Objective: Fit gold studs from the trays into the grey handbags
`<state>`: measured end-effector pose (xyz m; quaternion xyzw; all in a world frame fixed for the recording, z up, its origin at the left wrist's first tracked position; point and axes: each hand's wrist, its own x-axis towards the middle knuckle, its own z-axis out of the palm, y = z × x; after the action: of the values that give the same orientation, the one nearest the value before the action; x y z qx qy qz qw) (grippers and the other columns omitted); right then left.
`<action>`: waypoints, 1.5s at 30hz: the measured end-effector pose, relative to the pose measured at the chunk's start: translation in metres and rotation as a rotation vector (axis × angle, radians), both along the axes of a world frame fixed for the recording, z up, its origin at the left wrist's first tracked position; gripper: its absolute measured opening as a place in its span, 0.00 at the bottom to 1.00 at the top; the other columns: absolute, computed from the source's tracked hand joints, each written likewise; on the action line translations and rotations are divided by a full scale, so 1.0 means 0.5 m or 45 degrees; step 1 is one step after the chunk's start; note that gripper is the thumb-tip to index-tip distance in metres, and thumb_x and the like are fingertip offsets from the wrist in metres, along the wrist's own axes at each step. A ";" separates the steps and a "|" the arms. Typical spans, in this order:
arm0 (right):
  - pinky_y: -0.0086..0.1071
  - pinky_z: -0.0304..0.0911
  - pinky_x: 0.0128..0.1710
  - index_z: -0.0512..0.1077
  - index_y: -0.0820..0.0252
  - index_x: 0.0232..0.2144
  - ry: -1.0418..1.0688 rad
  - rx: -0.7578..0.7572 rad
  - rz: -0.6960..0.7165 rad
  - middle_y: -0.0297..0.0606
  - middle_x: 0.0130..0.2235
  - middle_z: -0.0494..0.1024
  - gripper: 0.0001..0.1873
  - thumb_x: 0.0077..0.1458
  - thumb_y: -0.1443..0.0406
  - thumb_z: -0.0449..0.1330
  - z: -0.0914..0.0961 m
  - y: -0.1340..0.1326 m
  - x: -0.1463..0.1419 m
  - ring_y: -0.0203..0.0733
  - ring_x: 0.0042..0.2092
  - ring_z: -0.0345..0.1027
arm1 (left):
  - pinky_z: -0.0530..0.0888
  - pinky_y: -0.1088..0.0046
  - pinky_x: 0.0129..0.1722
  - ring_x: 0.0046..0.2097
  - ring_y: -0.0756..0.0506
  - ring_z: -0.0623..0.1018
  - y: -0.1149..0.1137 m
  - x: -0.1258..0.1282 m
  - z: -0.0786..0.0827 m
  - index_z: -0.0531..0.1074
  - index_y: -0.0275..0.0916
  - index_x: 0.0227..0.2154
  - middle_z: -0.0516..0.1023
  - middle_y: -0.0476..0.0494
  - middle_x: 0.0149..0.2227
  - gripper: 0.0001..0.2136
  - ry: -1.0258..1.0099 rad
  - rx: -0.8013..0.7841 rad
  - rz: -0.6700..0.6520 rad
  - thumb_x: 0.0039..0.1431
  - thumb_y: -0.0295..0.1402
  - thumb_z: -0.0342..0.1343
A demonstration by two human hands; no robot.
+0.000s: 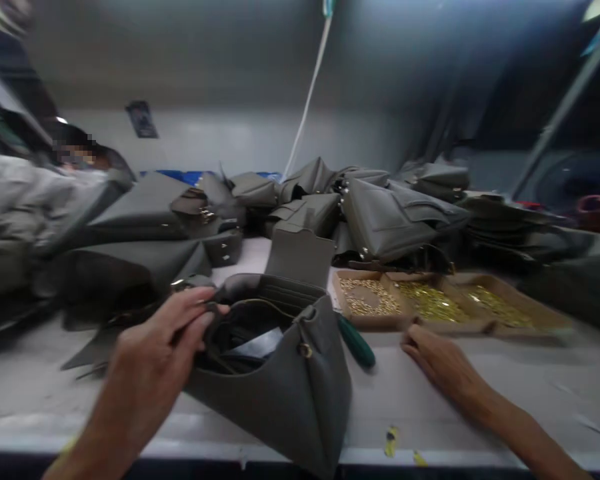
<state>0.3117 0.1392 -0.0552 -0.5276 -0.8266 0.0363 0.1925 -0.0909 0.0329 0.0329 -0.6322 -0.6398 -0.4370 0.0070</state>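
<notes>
A grey leather handbag stands open at the front edge of the white table, its flap raised. My left hand is closed on the bag's left rim, thumb and fingers pinching the edge. My right hand lies on the table right of the bag, fingers stretched toward a cardboard tray of small gold metal parts. A green-handled tool lies between the bag and my right hand.
Two more cardboard trays of gold hardware sit to the right. Several grey bags are heaped across the back of the table. Another person in grey is at the far left. A white cord hangs from above.
</notes>
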 end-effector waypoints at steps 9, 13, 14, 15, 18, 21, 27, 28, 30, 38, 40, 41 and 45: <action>0.33 0.62 0.23 0.68 0.48 0.31 0.547 0.168 0.054 0.37 0.27 0.73 0.11 0.53 0.51 0.56 0.162 -0.079 -0.125 0.45 0.27 0.68 | 0.71 0.75 0.34 0.35 0.47 0.78 0.001 0.024 0.022 0.65 0.43 0.36 0.80 0.51 0.36 0.02 -0.401 -0.043 -0.112 0.61 0.33 0.49; 0.28 0.59 0.27 0.66 0.54 0.31 0.656 -0.180 0.608 0.34 0.28 0.68 0.12 0.61 0.56 0.50 0.280 -0.134 -0.312 0.39 0.30 0.63 | 0.69 0.74 0.34 0.33 0.47 0.78 -0.004 0.022 0.023 0.64 0.44 0.36 0.80 0.52 0.33 0.01 -0.416 -0.054 -0.111 0.61 0.32 0.49; 0.27 0.58 0.27 0.66 0.56 0.31 0.706 -0.285 0.710 0.33 0.28 0.66 0.12 0.62 0.57 0.49 0.296 -0.135 -0.355 0.37 0.29 0.61 | 0.68 0.73 0.34 0.33 0.47 0.77 -0.005 0.021 0.023 0.64 0.44 0.36 0.79 0.52 0.32 0.01 -0.413 -0.056 -0.107 0.60 0.32 0.50; 0.27 0.57 0.28 0.65 0.57 0.31 0.772 -0.371 0.809 0.32 0.28 0.65 0.11 0.62 0.58 0.50 0.306 -0.131 -0.393 0.35 0.29 0.59 | 0.68 0.73 0.34 0.34 0.47 0.77 -0.006 0.020 0.024 0.64 0.43 0.35 0.79 0.52 0.31 0.01 -0.413 -0.058 -0.102 0.60 0.31 0.50; 0.28 0.57 0.32 0.63 0.60 0.30 0.874 -0.532 0.998 0.32 0.30 0.64 0.10 0.61 0.60 0.52 0.302 -0.104 -0.471 0.35 0.31 0.58 | 0.67 0.73 0.33 0.34 0.47 0.76 -0.010 0.016 0.029 0.64 0.42 0.35 0.78 0.51 0.30 0.02 -0.417 -0.054 -0.103 0.59 0.30 0.49; 0.31 0.58 0.40 0.64 0.61 0.29 0.887 -0.506 1.043 0.36 0.36 0.67 0.10 0.59 0.61 0.54 0.279 -0.078 -0.505 0.38 0.38 0.61 | 0.67 0.74 0.33 0.32 0.48 0.75 -0.013 0.010 0.032 0.63 0.42 0.34 0.77 0.52 0.29 0.03 -0.462 -0.040 -0.152 0.58 0.28 0.49; 0.33 0.58 0.44 0.67 0.61 0.30 0.855 -0.517 1.050 0.40 0.45 0.68 0.11 0.61 0.60 0.53 0.257 -0.062 -0.523 0.42 0.44 0.64 | 0.67 0.76 0.27 0.25 0.51 0.72 -0.014 0.001 0.033 0.61 0.42 0.33 0.74 0.55 0.25 0.04 -0.594 -0.039 -0.256 0.58 0.25 0.48; 0.34 0.58 0.45 0.68 0.62 0.30 0.845 -0.515 1.045 0.41 0.46 0.68 0.11 0.61 0.60 0.53 0.256 -0.061 -0.525 0.42 0.44 0.64 | 0.67 0.76 0.27 0.25 0.51 0.72 -0.014 0.000 0.033 0.61 0.42 0.34 0.74 0.55 0.25 0.05 -0.598 -0.036 -0.258 0.57 0.25 0.48; 0.34 0.57 0.46 0.68 0.62 0.31 0.822 -0.493 1.045 0.42 0.46 0.69 0.11 0.60 0.60 0.53 0.256 -0.057 -0.528 0.43 0.46 0.64 | 0.67 0.76 0.28 0.25 0.51 0.72 -0.013 -0.001 0.033 0.62 0.41 0.34 0.75 0.54 0.26 0.05 -0.601 -0.033 -0.252 0.57 0.25 0.48; 0.34 0.58 0.46 0.68 0.62 0.30 0.771 -0.394 0.996 0.43 0.46 0.71 0.12 0.60 0.60 0.52 0.255 -0.056 -0.536 0.43 0.46 0.65 | 0.66 0.74 0.30 0.28 0.48 0.72 -0.008 0.002 0.035 0.62 0.41 0.32 0.75 0.51 0.27 0.04 -0.555 -0.047 -0.189 0.57 0.24 0.49; 0.33 0.58 0.45 0.67 0.61 0.28 0.792 -0.341 0.962 0.42 0.44 0.71 0.10 0.59 0.61 0.53 0.250 -0.057 -0.543 0.43 0.45 0.65 | 0.66 0.74 0.30 0.28 0.48 0.73 -0.008 0.003 0.035 0.62 0.41 0.32 0.75 0.51 0.27 0.04 -0.549 -0.038 -0.195 0.57 0.24 0.48; 0.33 0.59 0.45 0.67 0.61 0.28 0.809 -0.310 0.932 0.42 0.42 0.72 0.09 0.58 0.62 0.53 0.247 -0.057 -0.548 0.42 0.44 0.66 | 0.66 0.74 0.30 0.29 0.48 0.73 -0.008 0.004 0.035 0.62 0.41 0.32 0.75 0.51 0.27 0.05 -0.545 -0.031 -0.200 0.58 0.24 0.48; 0.34 0.60 0.38 0.65 0.60 0.30 0.818 -0.152 0.672 0.39 0.33 0.72 0.05 0.54 0.64 0.56 0.237 -0.067 -0.558 0.42 0.36 0.66 | 0.66 0.73 0.31 0.28 0.49 0.73 -0.008 0.004 0.031 0.62 0.41 0.32 0.74 0.52 0.27 0.05 -0.500 -0.016 -0.210 0.58 0.24 0.48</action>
<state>0.0326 0.1059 0.0634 -0.2697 -0.8278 0.2948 0.3937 -0.0890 0.0289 0.0482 -0.5853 -0.5775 -0.5469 -0.1575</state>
